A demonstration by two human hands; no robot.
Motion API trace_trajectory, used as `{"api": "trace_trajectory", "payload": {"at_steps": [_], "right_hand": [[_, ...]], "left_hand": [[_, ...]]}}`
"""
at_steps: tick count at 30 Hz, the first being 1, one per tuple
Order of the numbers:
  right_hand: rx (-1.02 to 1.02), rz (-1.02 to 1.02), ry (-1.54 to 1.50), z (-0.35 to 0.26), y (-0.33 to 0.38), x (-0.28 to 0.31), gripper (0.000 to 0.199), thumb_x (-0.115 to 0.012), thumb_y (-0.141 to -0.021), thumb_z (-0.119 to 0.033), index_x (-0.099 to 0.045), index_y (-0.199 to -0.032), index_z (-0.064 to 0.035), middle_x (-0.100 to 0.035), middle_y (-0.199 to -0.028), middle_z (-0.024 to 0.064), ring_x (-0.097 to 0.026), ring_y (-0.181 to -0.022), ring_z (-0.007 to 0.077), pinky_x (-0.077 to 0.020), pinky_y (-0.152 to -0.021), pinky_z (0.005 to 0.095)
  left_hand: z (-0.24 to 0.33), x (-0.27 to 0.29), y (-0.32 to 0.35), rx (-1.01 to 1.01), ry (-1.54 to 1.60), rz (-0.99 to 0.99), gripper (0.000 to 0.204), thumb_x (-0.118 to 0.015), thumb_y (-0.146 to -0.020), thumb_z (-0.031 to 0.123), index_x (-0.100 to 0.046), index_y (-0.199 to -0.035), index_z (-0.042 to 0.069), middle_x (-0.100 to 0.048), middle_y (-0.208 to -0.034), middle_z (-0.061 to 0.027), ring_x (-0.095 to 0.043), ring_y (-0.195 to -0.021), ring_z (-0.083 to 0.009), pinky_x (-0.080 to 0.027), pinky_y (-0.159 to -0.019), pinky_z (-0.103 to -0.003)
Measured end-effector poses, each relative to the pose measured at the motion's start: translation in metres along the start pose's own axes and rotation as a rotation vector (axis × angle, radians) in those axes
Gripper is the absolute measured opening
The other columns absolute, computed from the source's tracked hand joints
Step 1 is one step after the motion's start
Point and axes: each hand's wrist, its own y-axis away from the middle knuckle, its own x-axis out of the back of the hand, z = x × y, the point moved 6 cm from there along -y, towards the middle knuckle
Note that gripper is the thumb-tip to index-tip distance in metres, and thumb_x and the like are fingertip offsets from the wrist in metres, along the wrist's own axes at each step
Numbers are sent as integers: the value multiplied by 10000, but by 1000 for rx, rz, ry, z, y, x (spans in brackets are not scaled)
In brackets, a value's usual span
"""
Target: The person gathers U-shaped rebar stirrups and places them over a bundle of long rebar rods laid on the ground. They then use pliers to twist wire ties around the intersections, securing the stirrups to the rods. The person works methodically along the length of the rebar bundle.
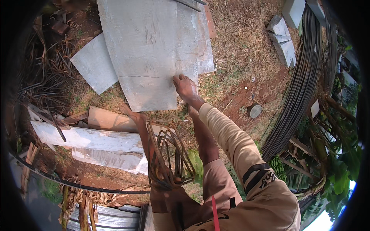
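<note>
My right hand reaches forward to a large grey flat sheet. Its fingers are curled at the sheet's right edge, near a thin crack that runs across it. Another grey sheet shows beneath along that side. Close to my left thigh, my left hand is closed round a bundle of rust-brown bent-rod stirrups; the rods partly hide its fingers. The rectangular loops hang together in front of my legs.
Long dark rods lie in a curved bundle at right, beside broken concrete pieces. Tangled rusty rods lie at left. Worn white boards rest near my bare left foot. A round perforated piece sits on the soil.
</note>
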Motion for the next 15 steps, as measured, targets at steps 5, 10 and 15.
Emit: {"api": "trace_trajectory", "payload": {"at_steps": [5,10,15], "right_hand": [[81,348,-71,-40,-96,144,340,-691,-924,-203,-608,-1253,-228,-517,-1080,161,-627,-913,340,-539,-704,472],[151,618,153,-54,-188,244,671,-751,-811,-110,-475,-1409,-238,-467,-1263,187,-580,-1092,398,-573,-779,487],[35,432,82,-19,-204,246,745,-688,-800,-23,-421,-1459,-246,-484,-1310,203,-559,-1151,417,-570,-809,523]], "left_hand": [[4,-6,1,-52,-21,72,786,-833,-797,123,-460,-1484,47,-610,-1372,-220,-621,-1244,-340,-524,-1058,-517],[-1,-16,-1,-53,-73,112,774,-818,-811,128,-455,-1492,61,-592,-1393,-217,-603,-1266,-336,-514,-1067,-527],[-7,-40,-11,-47,-147,140,763,-802,-826,133,-450,-1500,75,-575,-1414,-213,-584,-1288,-331,-504,-1075,-538]]}}
